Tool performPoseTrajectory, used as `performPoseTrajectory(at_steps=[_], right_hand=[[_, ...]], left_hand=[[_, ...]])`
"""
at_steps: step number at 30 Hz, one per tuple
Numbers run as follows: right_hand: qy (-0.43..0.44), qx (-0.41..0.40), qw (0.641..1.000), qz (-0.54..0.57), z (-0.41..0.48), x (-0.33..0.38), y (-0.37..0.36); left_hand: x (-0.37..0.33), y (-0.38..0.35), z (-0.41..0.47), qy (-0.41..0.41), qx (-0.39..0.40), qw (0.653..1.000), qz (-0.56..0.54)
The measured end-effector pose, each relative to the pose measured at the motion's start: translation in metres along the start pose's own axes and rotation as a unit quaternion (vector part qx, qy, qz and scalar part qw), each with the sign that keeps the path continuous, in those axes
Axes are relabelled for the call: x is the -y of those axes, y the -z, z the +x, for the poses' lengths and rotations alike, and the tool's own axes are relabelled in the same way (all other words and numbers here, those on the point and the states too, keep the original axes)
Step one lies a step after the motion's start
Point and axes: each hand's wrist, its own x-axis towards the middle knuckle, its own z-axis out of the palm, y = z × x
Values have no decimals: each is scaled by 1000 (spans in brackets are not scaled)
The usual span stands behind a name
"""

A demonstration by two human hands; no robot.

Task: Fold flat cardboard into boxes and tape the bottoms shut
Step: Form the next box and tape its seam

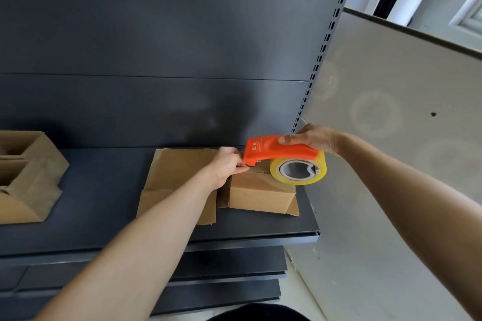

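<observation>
Two hands meet over a small cardboard box (260, 193) that sits on the dark shelf (104, 203), toward four o'clock from the middle of our view. Our right hand (310, 139) grips the rear of the orange tape dispenser (273, 150) from above, its fingers curled round the body. The yellowish tape roll (298, 171) hangs at six o'clock of that hand and covers the box's far right corner. Our left hand (228, 164) comes in from seven o'clock and pinches at the dispenser's front tip, thumb and fingers pressed together. We cannot make out whether clear tape or the plastic itself lies between them. This hand also hides the box's upper left edge, so little of the flap seam shows. One flap juts out flat from the box's base at five o'clock. Just beside the box, at nine o'clock of it, lies flat cardboard (180, 180), partly covered by our left forearm. At nine o'clock of the view, open boxes (26, 177) are cut off by the edge, and we cannot count them. A pale side panel (391, 138) rises at three o'clock.
</observation>
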Motion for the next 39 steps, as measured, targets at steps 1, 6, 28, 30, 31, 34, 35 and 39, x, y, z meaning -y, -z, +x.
performPoseTrajectory(at_steps=[1, 6, 28, 30, 31, 34, 35, 39], right_hand=[[-1, 3, 1000, 2, 0, -2, -2], [5, 6, 1000, 10, 1, -5, -7], [-16, 2, 989, -144, 14, 7, -6], [-12, 4, 989, -146, 9, 7, -9], [-15, 1, 989, -146, 8, 8, -10], [-40, -7, 985, -167, 12, 12, -14], [-39, -9, 985, -171, 14, 13, -16], [-35, -9, 981, -192, 20, 16, -21]], left_hand=[[4, -1, 1, 3, -1, 1000, 3], [15, -1, 5, 11, 3, 1000, 11], [38, 18, 2, 60, -107, 951, -282], [43, 18, 3, 65, -117, 952, -275], [45, 18, 2, 67, -121, 952, -274], [46, 17, 3, 73, -137, 942, -297], [46, 17, 3, 77, -139, 936, -314], [52, 18, 3, 95, -149, 918, -356]])
